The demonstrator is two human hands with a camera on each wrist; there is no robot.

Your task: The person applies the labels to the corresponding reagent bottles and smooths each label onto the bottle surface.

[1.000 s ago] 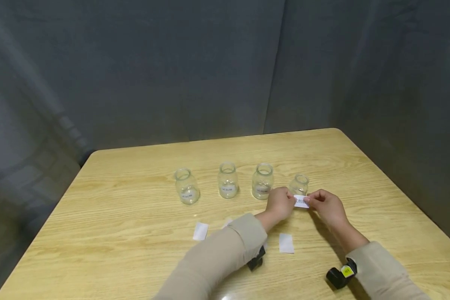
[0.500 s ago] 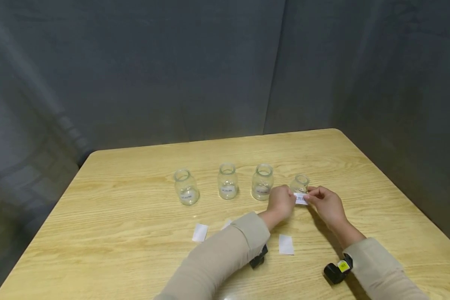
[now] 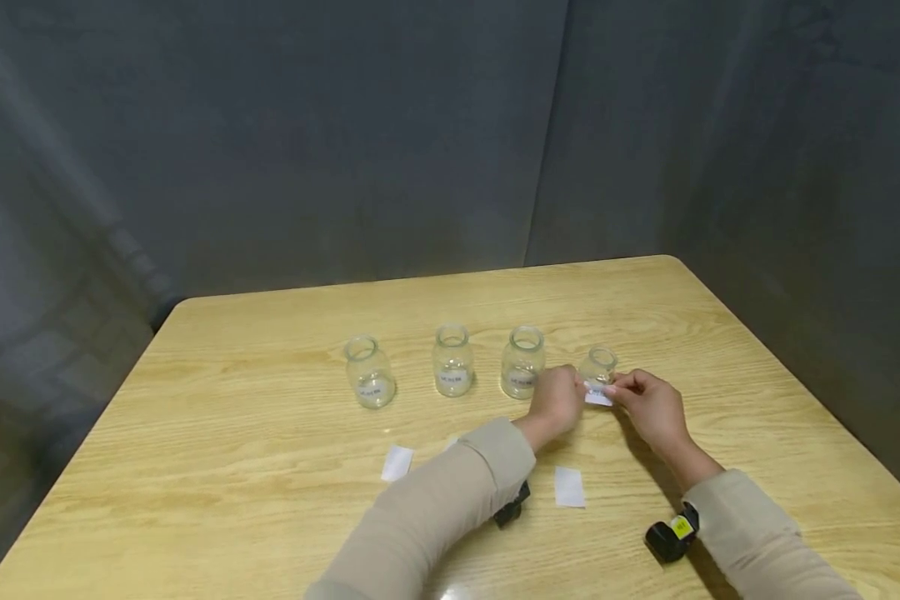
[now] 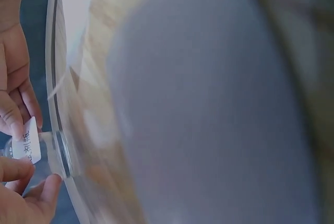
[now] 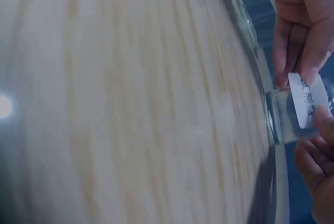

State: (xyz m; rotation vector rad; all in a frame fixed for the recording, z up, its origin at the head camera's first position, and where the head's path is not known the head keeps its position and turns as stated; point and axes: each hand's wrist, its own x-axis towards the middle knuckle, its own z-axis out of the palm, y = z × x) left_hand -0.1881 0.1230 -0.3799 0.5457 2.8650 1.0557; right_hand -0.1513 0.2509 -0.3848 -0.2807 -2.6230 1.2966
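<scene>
A white label printed with dark characters is stretched between both hands, in front of the rightmost glass jar. My left hand pinches its left end. At the right end, the thumb and fingers of my right hand hold it. The wrist views also show the label against the jar's side, above the base; whether it touches the glass all along, I cannot tell. The jar stands upright, partly hidden by the label and fingers.
Three more upright glass jars, left, middle and right, bear similar labels. White paper pieces lie in front, one on the left and one on the right; the left sleeve partly covers another. Dark curtains surround the wooden table.
Both hands have brought the label slightly lower, nearer to the front of the rightmost jar, and it appears tilted. Both hands keep their hold. The other jars stay put.
</scene>
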